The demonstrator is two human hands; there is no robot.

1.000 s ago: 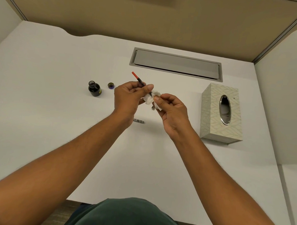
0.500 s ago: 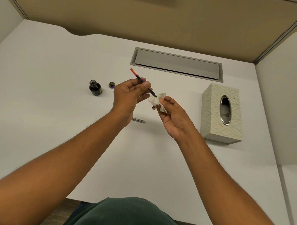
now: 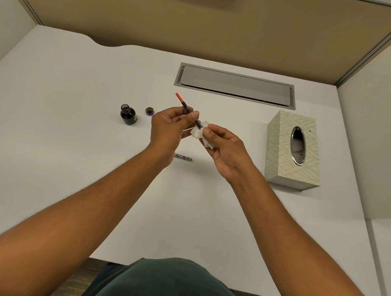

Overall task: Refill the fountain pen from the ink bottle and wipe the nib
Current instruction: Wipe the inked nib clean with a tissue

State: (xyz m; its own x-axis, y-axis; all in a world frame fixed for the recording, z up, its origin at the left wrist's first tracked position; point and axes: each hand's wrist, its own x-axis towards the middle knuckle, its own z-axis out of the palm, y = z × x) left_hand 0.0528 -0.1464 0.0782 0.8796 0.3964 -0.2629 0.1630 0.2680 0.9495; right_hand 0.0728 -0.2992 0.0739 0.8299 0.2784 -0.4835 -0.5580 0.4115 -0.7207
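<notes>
While the left hand (image 3: pixel 168 128) pinches the pen (image 3: pixel 188 110) above the tabletop (image 3: pixel 78 166), right fingers (image 3: pixel 207 131) squeeze a tissue (image 3: pixel 198 132) round its hidden nib: wiping seems under way. Next likely comes refitting the barrel (image 3: pixel 182 157); the ink bottle (image 3: pixel 127 114) stands uncapped.

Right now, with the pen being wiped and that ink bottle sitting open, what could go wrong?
1. The ink bottle stands uncapped, its cap beside it; a stray elbow or hand could tip it and spill ink on the white desk.
2. The tissue in the right hand is small; ink may soak through onto the fingers.
3. The left hand only pinches the pen; it could slip.
</notes>
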